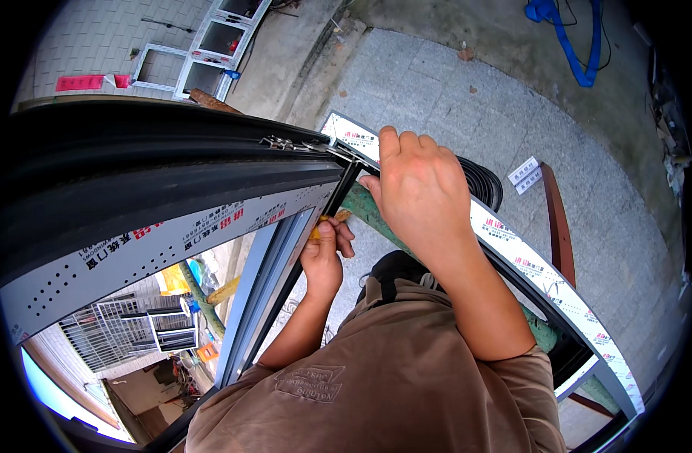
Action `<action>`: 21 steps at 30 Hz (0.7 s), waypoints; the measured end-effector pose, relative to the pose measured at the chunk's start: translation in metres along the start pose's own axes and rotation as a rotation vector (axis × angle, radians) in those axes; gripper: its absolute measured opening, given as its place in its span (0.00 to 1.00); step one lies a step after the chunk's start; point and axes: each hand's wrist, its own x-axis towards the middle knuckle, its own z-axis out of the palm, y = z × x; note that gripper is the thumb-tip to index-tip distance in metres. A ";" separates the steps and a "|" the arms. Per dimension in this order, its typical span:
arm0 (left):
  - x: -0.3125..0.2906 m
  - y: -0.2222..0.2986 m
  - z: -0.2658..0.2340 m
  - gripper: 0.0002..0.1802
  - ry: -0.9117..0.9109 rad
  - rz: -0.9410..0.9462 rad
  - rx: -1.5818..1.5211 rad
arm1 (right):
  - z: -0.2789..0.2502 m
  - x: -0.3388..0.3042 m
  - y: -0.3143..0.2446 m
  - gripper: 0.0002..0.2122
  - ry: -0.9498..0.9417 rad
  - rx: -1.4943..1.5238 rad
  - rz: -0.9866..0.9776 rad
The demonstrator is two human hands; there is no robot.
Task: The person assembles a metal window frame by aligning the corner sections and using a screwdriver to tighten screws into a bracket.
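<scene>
My right hand is closed over the edge of a window sash frame covered in white printed film, its thumb on the inner side. My left hand is lower, close to the corner where this sash meets a dark outer frame. Its thumb and fingers pinch a small yellow thing, mostly hidden, so its kind cannot be made out. A metal hinge arm joins the sash to the outer frame just above. Behind the left hand runs a grey-blue frame upright.
A green pole passes below the sash. Beyond it lie a black cable coil, a reddish-brown bar and a blue strap on the ground. White window frames are at the upper left.
</scene>
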 end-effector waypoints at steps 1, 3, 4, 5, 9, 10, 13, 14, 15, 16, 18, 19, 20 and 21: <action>0.000 0.001 0.000 0.20 0.000 0.000 0.001 | 0.000 0.000 0.000 0.24 -0.003 0.000 0.000; 0.000 0.002 0.001 0.20 -0.001 -0.001 0.002 | -0.001 0.000 0.001 0.24 -0.010 0.001 0.001; 0.000 0.003 0.001 0.20 0.001 0.000 0.001 | 0.000 0.000 0.001 0.24 -0.010 0.005 0.000; 0.000 0.003 0.001 0.20 0.002 0.001 0.001 | 0.001 0.000 0.000 0.24 -0.009 0.008 -0.001; 0.000 0.003 0.002 0.21 0.011 0.000 0.025 | 0.001 0.000 0.001 0.24 -0.006 0.020 0.000; 0.000 0.003 0.002 0.21 0.013 0.000 0.026 | 0.000 0.000 0.000 0.25 -0.016 0.036 0.009; 0.000 0.003 0.003 0.21 0.019 -0.001 0.027 | -0.001 0.000 0.000 0.26 -0.025 0.054 0.020; 0.000 0.003 0.003 0.21 0.020 -0.001 0.026 | 0.001 0.000 0.001 0.25 -0.014 0.039 0.014; 0.000 0.003 0.003 0.21 0.022 -0.001 0.025 | 0.001 0.000 0.001 0.25 -0.002 0.024 0.008; 0.000 0.003 0.002 0.21 0.022 -0.002 0.023 | 0.002 0.000 0.001 0.25 -0.001 0.027 0.008; 0.000 0.002 0.002 0.21 0.023 -0.005 0.019 | 0.002 0.000 0.000 0.24 0.000 0.033 0.009; 0.000 0.002 0.002 0.21 0.023 -0.008 0.016 | 0.001 0.000 0.000 0.24 0.000 0.037 0.008; 0.000 0.001 0.002 0.21 0.022 -0.010 0.013 | 0.001 0.000 0.001 0.24 -0.001 0.042 0.006; 0.000 0.001 0.002 0.21 0.022 -0.012 0.011 | 0.000 0.000 0.001 0.24 -0.002 0.047 0.005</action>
